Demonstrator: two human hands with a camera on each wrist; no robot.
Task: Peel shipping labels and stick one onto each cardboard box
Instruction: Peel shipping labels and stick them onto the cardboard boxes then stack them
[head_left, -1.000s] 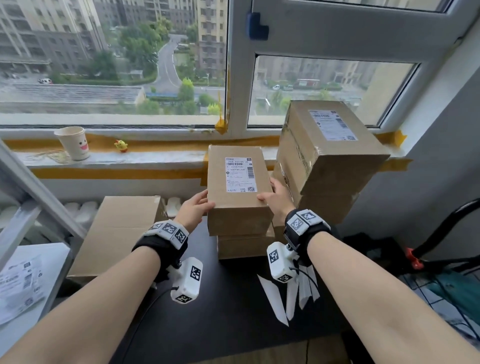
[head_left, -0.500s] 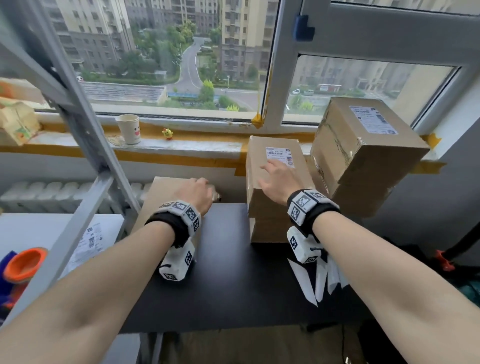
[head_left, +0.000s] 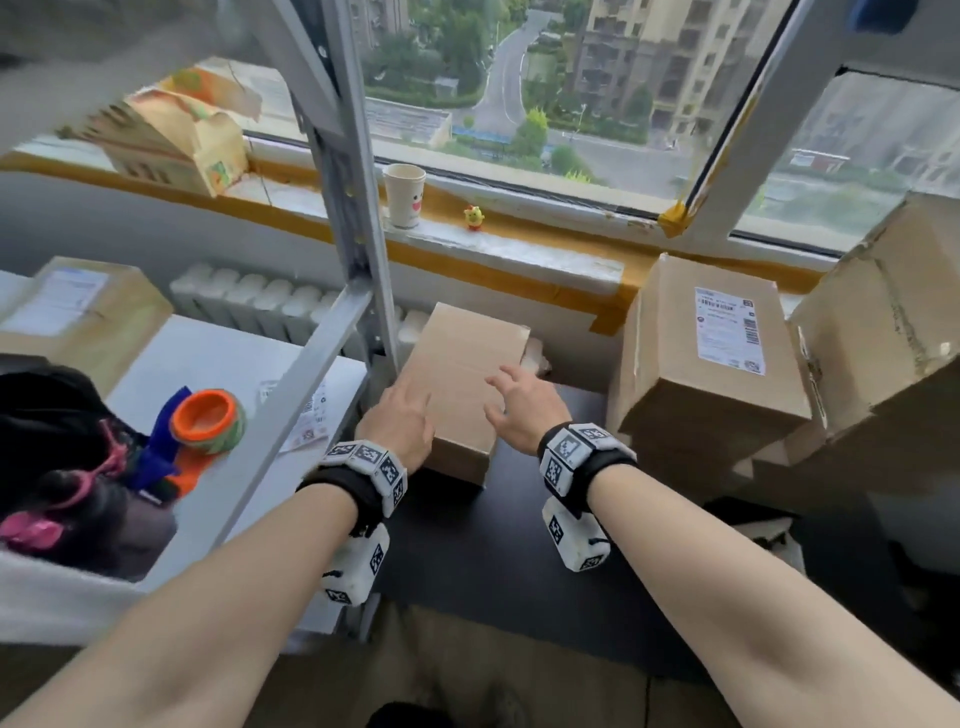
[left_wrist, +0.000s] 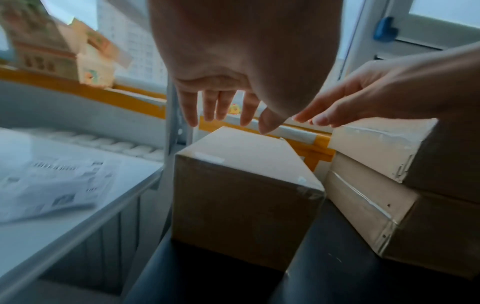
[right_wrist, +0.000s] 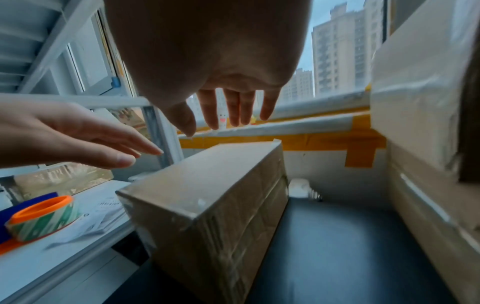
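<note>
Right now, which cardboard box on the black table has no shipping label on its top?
The unlabelled box at the left, under both open hands. The labelled box to its right carries a white shipping label.

A plain brown cardboard box (head_left: 462, 384) lies flat on the black bench (head_left: 483, 551), unlabelled. Beside it, a labelled box (head_left: 711, 374) tops a stack.
</note>
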